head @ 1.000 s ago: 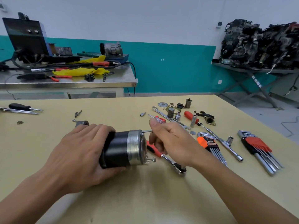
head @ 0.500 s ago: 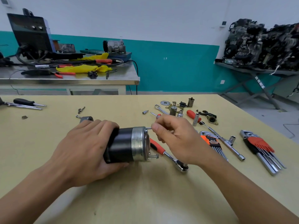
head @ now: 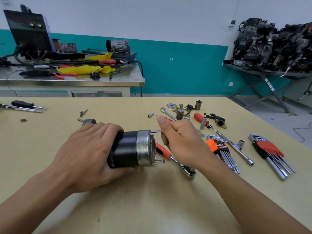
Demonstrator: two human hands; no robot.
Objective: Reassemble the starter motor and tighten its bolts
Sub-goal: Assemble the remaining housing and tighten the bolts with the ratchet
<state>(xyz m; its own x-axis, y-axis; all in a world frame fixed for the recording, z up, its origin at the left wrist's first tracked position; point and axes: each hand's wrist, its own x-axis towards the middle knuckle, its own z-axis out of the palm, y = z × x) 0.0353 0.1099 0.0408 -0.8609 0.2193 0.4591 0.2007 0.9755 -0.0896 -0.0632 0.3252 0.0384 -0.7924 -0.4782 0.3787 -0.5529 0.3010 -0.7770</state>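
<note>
The starter motor (head: 131, 149), a black cylinder with a silver end cap, lies on its side on the yellow table (head: 152, 208). My left hand (head: 87, 152) grips its black body from the left. Two long bolts stick out of the cap: an upper bolt (head: 156, 132) and a lower bolt (head: 160, 160). My right hand (head: 179, 141) pinches the head of the upper bolt with curled fingers, the thumb raised. The lower bolt stands free.
A red-handled ratchet (head: 175, 159) lies just right of the motor, under my right hand. Two hex key sets (head: 221, 151) (head: 271, 154), sockets, a spanner (head: 168, 113) and small motor parts are spread at the right. Screwdrivers (head: 25, 106) lie far left.
My right hand has turned at the upper bolt, its thumb now raised. The motor stays in my left hand, and the view has shifted slightly.
</note>
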